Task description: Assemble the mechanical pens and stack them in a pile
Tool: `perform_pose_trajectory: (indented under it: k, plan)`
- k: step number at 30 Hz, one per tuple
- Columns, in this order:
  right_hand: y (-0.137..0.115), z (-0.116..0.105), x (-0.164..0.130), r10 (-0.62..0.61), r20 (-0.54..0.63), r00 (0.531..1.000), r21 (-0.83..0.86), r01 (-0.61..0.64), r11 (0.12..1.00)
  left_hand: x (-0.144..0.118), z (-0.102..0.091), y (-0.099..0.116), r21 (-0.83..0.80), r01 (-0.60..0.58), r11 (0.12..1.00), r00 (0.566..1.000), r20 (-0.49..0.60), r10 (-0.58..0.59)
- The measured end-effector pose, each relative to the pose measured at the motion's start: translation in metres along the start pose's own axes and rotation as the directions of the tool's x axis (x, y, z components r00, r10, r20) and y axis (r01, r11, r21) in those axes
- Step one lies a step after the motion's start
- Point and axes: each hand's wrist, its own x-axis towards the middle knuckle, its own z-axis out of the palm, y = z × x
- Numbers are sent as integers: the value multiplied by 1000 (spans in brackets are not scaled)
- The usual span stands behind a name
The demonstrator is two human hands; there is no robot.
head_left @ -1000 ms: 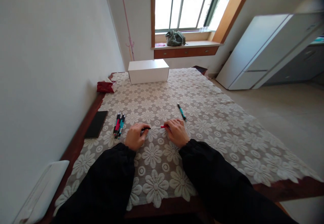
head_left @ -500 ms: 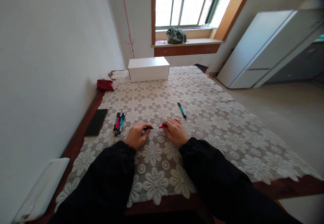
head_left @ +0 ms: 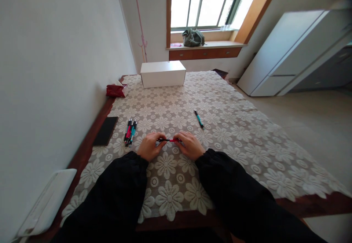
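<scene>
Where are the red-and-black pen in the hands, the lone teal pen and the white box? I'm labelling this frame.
red-and-black pen (head_left: 168, 140): head view, bare barrel between both hands.
lone teal pen (head_left: 198, 118): head view, mid-barrel.
white rectangular box (head_left: 162, 78): head view, front face.

You are working in bright daylight that pours in from the barred window (head_left: 205, 3) at the far end of the room; its panes are blown out to pure white. The light falls toward you across the cream floral lace cloth (head_left: 220, 125) on the bench, so shadows are soft and short, and your black sleeves (head_left: 121, 191) read as near-solid dark with little detail. The plain white wall (head_left: 55, 52) beside you is evenly lit. The wide lens bends straight lines near the edges, and the top right corner darkens. The centre is sharp; the small items are hard to resolve.
</scene>
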Motion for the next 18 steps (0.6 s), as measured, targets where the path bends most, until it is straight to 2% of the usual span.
perform_pose_trajectory:
  k: [7,13,18]
  plan:
    - [-1,-1,0,1,-7,1000,17,-1,1000,-1,-2,2,-10,-30,1000,999,-12,30]
    - [0,2,0,51,-20,999,110,-48,993,-1,-4,2,-46,-86,995,996,20,87]
    - [0,3,-1,87,-35,996,185,-79,980,0,-6,5,-107,-154,982,988,-29,152]
